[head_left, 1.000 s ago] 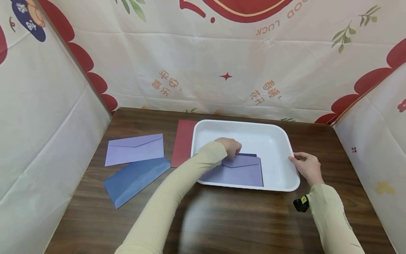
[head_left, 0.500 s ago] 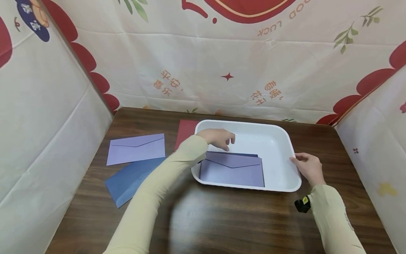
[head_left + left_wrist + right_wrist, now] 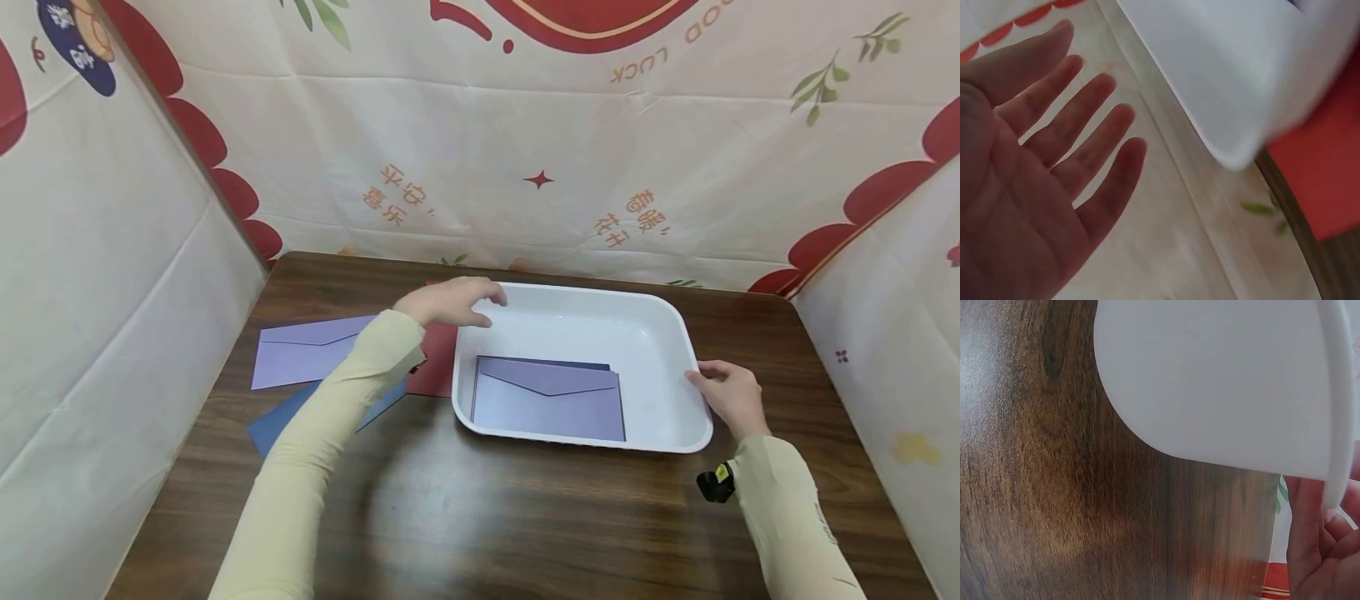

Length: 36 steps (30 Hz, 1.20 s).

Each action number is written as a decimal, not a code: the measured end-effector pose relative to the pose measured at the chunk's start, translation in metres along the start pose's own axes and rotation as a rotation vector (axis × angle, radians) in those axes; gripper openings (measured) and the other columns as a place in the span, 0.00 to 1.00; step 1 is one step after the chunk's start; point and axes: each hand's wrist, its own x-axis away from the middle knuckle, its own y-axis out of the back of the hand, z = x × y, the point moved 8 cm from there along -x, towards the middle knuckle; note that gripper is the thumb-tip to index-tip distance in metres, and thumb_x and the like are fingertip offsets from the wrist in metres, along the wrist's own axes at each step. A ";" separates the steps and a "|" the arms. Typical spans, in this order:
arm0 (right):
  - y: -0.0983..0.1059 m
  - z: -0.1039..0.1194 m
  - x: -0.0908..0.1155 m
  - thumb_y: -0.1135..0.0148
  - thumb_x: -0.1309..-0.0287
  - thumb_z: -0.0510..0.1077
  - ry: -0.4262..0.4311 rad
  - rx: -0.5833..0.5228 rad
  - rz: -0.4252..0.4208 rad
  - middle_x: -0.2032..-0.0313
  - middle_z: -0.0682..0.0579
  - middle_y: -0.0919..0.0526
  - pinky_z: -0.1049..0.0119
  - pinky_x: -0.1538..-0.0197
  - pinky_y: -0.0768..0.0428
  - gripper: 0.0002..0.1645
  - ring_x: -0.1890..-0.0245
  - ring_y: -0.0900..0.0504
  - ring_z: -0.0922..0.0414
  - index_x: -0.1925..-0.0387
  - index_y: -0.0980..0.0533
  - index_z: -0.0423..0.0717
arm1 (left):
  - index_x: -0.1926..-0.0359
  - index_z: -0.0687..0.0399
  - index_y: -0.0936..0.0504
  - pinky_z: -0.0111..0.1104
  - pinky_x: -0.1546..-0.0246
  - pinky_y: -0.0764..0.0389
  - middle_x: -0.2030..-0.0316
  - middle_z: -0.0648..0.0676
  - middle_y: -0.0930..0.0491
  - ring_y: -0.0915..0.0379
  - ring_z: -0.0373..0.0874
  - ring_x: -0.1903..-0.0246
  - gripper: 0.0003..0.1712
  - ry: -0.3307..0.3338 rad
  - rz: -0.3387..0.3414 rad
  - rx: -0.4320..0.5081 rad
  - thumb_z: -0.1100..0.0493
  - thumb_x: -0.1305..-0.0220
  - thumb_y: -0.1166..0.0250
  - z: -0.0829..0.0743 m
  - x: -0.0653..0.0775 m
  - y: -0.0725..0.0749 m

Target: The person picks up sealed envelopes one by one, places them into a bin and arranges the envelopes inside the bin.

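My left hand (image 3: 453, 302) hovers at the far left corner of a white tray (image 3: 585, 325), empty. In the left wrist view its fingers (image 3: 1079, 119) are spread and loosely bent, apart from the tray. At the tray's right edge, my right hand (image 3: 729, 396) pinches the rim between thumb and fingers, also seen from below the tray wall (image 3: 1222, 381) in the right wrist view. A lavender envelope (image 3: 547, 408) lies flap side up in the tray's near left part, over a dark blue one (image 3: 596, 366) that shows only as a strip.
On the wooden table (image 3: 525, 517), left of the tray, a red envelope (image 3: 435, 362) lies partly under the left hand. Farther left are another lavender envelope (image 3: 292, 362) and a blue envelope (image 3: 277, 421), partly covered by my left sleeve. Printed cloth (image 3: 480, 142) walls the table's back and sides.
My left hand has lifted off the lavender envelope in the tray and moved left and back to the tray's corner, fingers opening. My right hand has kept its grip on the rim.
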 end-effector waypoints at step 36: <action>0.002 0.008 0.006 0.40 0.52 0.65 -0.023 -0.022 0.013 0.63 0.39 0.22 0.63 0.79 0.25 0.41 0.72 0.23 0.54 0.46 0.29 0.38 | 0.32 0.47 0.46 0.55 0.39 0.52 0.30 0.58 0.60 0.68 0.54 0.31 0.50 0.373 0.123 -0.048 0.49 0.53 0.31 0.125 0.039 -0.100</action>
